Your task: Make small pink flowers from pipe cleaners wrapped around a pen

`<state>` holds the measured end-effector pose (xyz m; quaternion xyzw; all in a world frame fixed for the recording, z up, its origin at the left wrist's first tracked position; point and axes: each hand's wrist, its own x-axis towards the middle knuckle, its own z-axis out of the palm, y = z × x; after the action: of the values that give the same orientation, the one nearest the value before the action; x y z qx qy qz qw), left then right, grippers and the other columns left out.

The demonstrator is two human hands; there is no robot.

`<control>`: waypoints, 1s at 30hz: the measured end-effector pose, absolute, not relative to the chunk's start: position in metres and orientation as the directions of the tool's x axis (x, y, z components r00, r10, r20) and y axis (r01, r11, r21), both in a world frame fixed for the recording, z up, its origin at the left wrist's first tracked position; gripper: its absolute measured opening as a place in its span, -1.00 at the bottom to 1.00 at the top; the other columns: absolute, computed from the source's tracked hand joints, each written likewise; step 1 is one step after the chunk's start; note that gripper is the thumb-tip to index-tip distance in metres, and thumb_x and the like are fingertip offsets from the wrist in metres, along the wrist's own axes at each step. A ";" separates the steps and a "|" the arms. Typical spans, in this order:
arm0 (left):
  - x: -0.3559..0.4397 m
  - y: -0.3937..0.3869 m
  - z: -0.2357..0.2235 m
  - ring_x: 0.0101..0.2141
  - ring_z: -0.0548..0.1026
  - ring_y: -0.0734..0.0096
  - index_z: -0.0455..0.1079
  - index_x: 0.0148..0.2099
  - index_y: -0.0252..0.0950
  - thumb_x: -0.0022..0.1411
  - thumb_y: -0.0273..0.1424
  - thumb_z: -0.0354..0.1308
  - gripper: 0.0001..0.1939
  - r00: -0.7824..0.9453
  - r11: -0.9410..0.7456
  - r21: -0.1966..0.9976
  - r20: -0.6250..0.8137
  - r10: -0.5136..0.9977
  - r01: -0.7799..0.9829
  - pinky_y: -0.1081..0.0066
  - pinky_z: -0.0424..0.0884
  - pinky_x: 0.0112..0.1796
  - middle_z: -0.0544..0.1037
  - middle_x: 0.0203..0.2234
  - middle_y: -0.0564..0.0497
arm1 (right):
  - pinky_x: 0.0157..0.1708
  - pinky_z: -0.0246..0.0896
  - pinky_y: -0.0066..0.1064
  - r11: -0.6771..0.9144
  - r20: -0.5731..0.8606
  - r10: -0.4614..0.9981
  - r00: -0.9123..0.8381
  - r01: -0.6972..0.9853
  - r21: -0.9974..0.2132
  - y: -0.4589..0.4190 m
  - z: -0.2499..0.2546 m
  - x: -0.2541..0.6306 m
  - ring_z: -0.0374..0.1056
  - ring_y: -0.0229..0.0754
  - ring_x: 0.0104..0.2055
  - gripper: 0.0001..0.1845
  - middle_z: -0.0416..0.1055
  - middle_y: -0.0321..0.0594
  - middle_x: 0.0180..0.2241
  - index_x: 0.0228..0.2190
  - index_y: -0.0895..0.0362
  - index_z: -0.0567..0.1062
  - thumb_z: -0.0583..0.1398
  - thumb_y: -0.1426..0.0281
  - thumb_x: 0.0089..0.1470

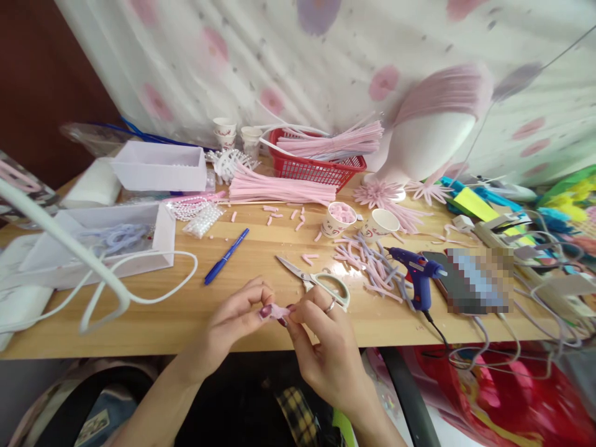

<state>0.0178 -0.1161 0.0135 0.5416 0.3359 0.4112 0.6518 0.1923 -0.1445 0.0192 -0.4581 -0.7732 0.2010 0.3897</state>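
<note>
While scissors (309, 281) lie on the desk (261, 251) at their one o'clock, left hand (236, 316) and right hand (328, 335) pinch a small pink piece (278, 311) above the six o'clock edge. From here, reads as shaping by touch; next move needs light, steady pressure.

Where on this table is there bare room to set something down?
The wooden table is bare between the blue pen and scissors, along the front edge left of the left hand, and between the right hand and glue gun. It is crowded behind, around the red basket, and among the cut pieces.
</note>
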 end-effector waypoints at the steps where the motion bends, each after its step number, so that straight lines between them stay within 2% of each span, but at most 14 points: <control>1: 0.018 -0.115 0.014 -0.34 0.23 0.32 0.29 -0.40 -0.26 0.28 -0.19 0.08 -0.71 0.447 0.076 0.986 -0.002 0.895 -0.148 0.44 0.17 -0.30 0.23 -0.42 0.03 | -0.41 0.11 -0.39 0.506 0.416 0.862 -0.291 0.549 -0.665 -0.143 0.019 0.193 0.21 -0.23 -0.38 -0.78 0.24 -0.24 -0.43 -0.49 0.13 0.28 0.07 0.55 0.19; 7: 0.020 -0.108 0.015 -0.32 0.31 0.34 0.35 -0.44 -0.27 0.28 -0.25 0.11 -0.72 0.383 0.010 1.000 0.001 0.924 -0.028 0.45 0.21 -0.27 0.32 -0.43 0.03 | -0.41 0.15 -0.40 0.512 0.384 0.859 -0.338 0.547 -0.662 -0.136 0.020 0.201 0.25 -0.24 -0.39 -0.78 0.28 -0.24 -0.43 -0.49 0.13 0.32 0.09 0.52 0.20; 12: 0.025 -0.108 0.009 -0.31 0.39 0.40 0.32 -0.38 -0.27 0.24 -0.25 0.18 -0.77 0.345 0.098 0.990 -0.058 0.937 -0.099 0.47 0.29 -0.25 0.41 -0.39 0.06 | -0.36 0.30 -0.40 0.519 0.441 0.855 -0.274 0.484 -0.705 -0.131 0.021 0.204 0.39 -0.22 -0.33 -0.84 0.43 -0.21 -0.40 -0.46 0.12 0.40 0.19 0.48 0.17; 17: 0.033 -0.113 0.009 -0.36 0.46 0.40 0.33 -0.36 -0.28 0.22 -0.27 0.21 -0.79 0.175 0.027 0.994 -0.008 0.985 -0.106 0.46 0.37 -0.30 0.48 -0.43 0.05 | -0.33 0.38 -0.39 0.555 0.484 0.830 -0.277 0.496 -0.668 -0.130 0.020 0.202 0.47 -0.19 -0.29 -0.91 0.52 -0.21 -0.35 -0.39 0.09 0.43 0.21 0.49 0.16; 23: 0.032 -0.108 0.008 -0.37 0.52 0.37 0.36 -0.37 -0.30 0.15 -0.25 0.27 -0.76 0.016 0.018 0.985 -0.016 1.000 -0.171 0.43 0.41 -0.28 0.53 -0.46 0.03 | -0.41 0.40 -0.44 0.442 0.457 0.883 -0.109 0.525 -0.728 -0.134 0.020 0.212 0.51 -0.20 -0.38 -0.91 0.54 -0.30 -0.44 -0.36 0.06 0.41 0.26 0.44 0.13; 25: 0.032 -0.106 0.009 -0.40 0.52 0.39 0.36 -0.39 -0.30 0.12 -0.26 0.30 -0.76 -0.012 0.020 0.983 -0.023 1.000 -0.183 0.43 0.42 -0.29 0.53 -0.50 0.05 | -0.34 0.41 -0.39 0.447 0.466 0.876 -0.121 0.566 -0.693 -0.134 0.021 0.215 0.51 -0.16 -0.32 -0.88 0.55 -0.23 -0.35 -0.28 0.06 0.43 0.27 0.38 0.12; 28: 0.036 -0.107 0.012 -0.45 0.51 0.41 0.37 -0.42 -0.31 0.09 -0.27 0.32 -0.75 -0.041 0.029 0.989 -0.035 0.999 -0.144 0.47 0.41 -0.36 0.52 -0.53 0.06 | -0.29 0.39 -0.31 0.456 0.426 0.877 -0.222 0.666 -0.591 -0.132 0.022 0.211 0.47 -0.10 -0.25 -0.65 0.51 -0.07 -0.16 -0.08 0.09 0.40 0.26 0.24 0.12; 30: 0.039 -0.110 0.014 -0.45 0.50 0.41 0.38 -0.43 -0.30 0.10 -0.27 0.31 -0.76 -0.034 0.029 0.992 -0.033 0.999 -0.121 0.48 0.39 -0.40 0.52 -0.54 0.06 | -0.31 0.33 -0.33 0.482 0.391 0.867 -0.308 0.716 -0.505 -0.129 0.022 0.206 0.43 -0.11 -0.28 -0.75 0.50 -0.05 -0.21 -0.12 0.14 0.43 0.17 0.27 0.22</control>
<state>0.0395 -0.1104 0.0136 0.4519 0.4855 0.5304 0.5280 0.2056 -0.1287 0.0223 -0.4948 -0.8000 0.1189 0.3177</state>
